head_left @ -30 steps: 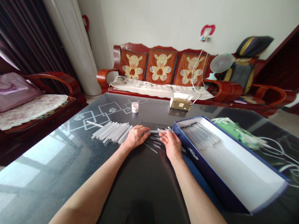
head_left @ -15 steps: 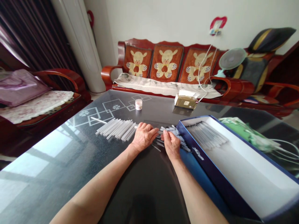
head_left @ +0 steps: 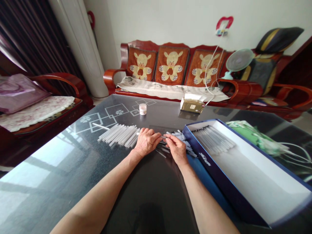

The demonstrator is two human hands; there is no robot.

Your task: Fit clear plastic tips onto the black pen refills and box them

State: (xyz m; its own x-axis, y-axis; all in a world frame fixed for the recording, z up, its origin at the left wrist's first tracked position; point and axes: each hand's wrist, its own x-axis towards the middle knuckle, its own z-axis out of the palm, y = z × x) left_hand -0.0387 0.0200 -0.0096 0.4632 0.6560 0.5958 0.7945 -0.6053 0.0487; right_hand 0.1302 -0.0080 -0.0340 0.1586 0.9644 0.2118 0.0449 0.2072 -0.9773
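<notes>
My left hand (head_left: 147, 142) is closed around a whitish plastic tube, whose end (head_left: 138, 133) pokes out on the left. Fingertips of my right hand (head_left: 177, 148) pinch a thin grey stick (head_left: 163, 137) at the tube's other end; the fingers hide most of it. Left of my hands lies a row of whitish translucent tubes (head_left: 119, 135), with one tube (head_left: 100, 126) set apart at its far end. Behind and beside my right hand is a loose pile of grey-white sticks (head_left: 190, 148), touching the box side. Several dark thin sticks (head_left: 162, 149) lie under my hands.
A long blue box (head_left: 253, 182) with white inside stands at right, holding a row of thin clear sticks with dark ends (head_left: 214, 139). A green-white plastic bag (head_left: 253, 136) lies beyond it. A small round jar (head_left: 142, 109) and a tissue pack (head_left: 192, 105) stand farther back on the dark table (head_left: 80, 182).
My right hand's fingers have shifted a little and now pinch the grey stick closer to my left hand. The whole view has moved slightly; the tube row and box look unchanged.
</notes>
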